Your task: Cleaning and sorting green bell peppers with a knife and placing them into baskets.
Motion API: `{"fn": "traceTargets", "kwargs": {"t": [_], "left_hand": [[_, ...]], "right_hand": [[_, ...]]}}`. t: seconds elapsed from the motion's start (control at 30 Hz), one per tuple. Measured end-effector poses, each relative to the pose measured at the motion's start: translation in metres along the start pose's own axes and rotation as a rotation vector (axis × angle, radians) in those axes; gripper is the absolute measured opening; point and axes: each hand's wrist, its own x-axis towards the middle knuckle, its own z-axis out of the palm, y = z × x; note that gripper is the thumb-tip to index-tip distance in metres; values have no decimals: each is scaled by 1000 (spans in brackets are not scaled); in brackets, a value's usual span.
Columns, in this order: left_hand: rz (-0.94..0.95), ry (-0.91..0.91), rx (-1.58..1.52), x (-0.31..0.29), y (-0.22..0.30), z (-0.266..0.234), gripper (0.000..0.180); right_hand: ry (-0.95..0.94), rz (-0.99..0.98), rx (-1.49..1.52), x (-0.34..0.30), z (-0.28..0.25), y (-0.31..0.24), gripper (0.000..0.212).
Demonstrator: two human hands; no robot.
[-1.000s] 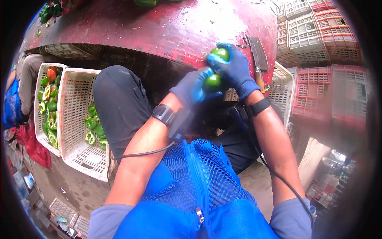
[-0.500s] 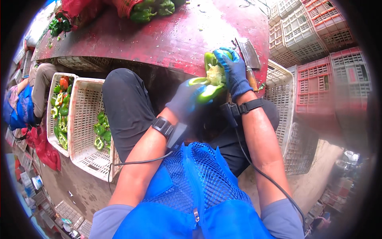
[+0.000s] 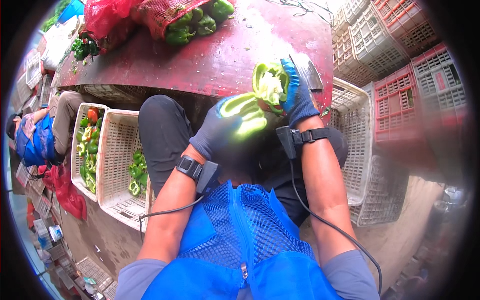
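Gloved left hand [image 3: 220, 127] and right hand [image 3: 296, 95] each grip a pepper half [image 3: 270, 85] near a white basket [image 3: 117, 165] holding cut peppers [image 3: 136, 172].

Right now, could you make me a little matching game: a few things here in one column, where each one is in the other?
Things:
1. pepper half with pale core
2. cleaver
3. red mesh sack
4. white basket with cut peppers

Places:
a. on the floor, to the person's left
b. far edge of the red table, peppers spilling out
c. in the right hand
d. flat on the table beside the right hand

Pairs: 1-c, 2-d, 3-b, 4-a
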Motion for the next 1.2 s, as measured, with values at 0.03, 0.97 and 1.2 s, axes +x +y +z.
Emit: {"fn": "traceTargets", "kwargs": {"t": [0.03,0.97,1.2], "left_hand": [[-205,2,-579,-4,9,-1,39],[-180,655,330,-93,124,-129,64],[-242,-8,332,36,75,-57,63]], "right_hand": [[0,-5,4,1,0,-1,33],[-359,-464,-749,-1,-14,-2,57],[-410,40,-295,-20,27,-23,55]]}}
